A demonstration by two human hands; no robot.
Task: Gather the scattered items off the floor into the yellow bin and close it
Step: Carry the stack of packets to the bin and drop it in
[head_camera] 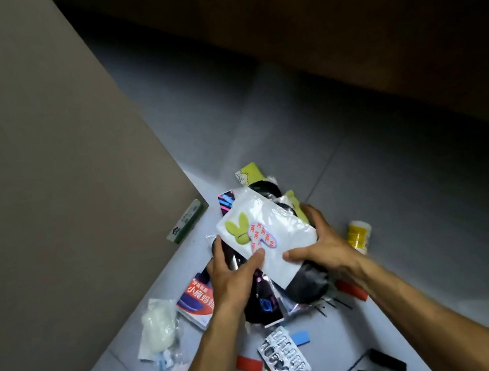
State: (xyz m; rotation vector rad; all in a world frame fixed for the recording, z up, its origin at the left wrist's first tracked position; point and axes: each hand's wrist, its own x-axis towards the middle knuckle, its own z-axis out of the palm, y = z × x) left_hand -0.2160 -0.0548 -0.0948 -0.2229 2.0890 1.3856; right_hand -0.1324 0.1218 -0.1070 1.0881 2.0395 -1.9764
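The scattered items are still mostly down on the grey floor (363, 165), and the yellow bin itself is nowhere in this view. Both hands clamp 1 stack: the left hand (232, 276) curls round its near-left edge, thumb pressed on the white packet (277, 235) on top, while the right hand (327, 242) wraps the right side, thumb flat on the packet's lower edge, fingers tucked behind. So each grip is pinching the bundle, not spread. Under the packet sit dark, glossy things I can't identify.

To do this well, I'd say keep both thumbs pressing down so the slippery plastic doesn't slide off, hold the stack level, and carry it low to the bin.

Readable print: the packet shows a green rabbit-ear shape and round stickers (261, 235) with what looks like a red "3M". The red box (197, 300) by the left wrist carries white Chinese characters, "小鹿妈妈" as best I can make out. The green-and-white box (186, 222) at the wall has writing too blurred to read, as does the yellow-labelled bottle (358, 236). A silver blister pack (283, 358) lies near the forearms.
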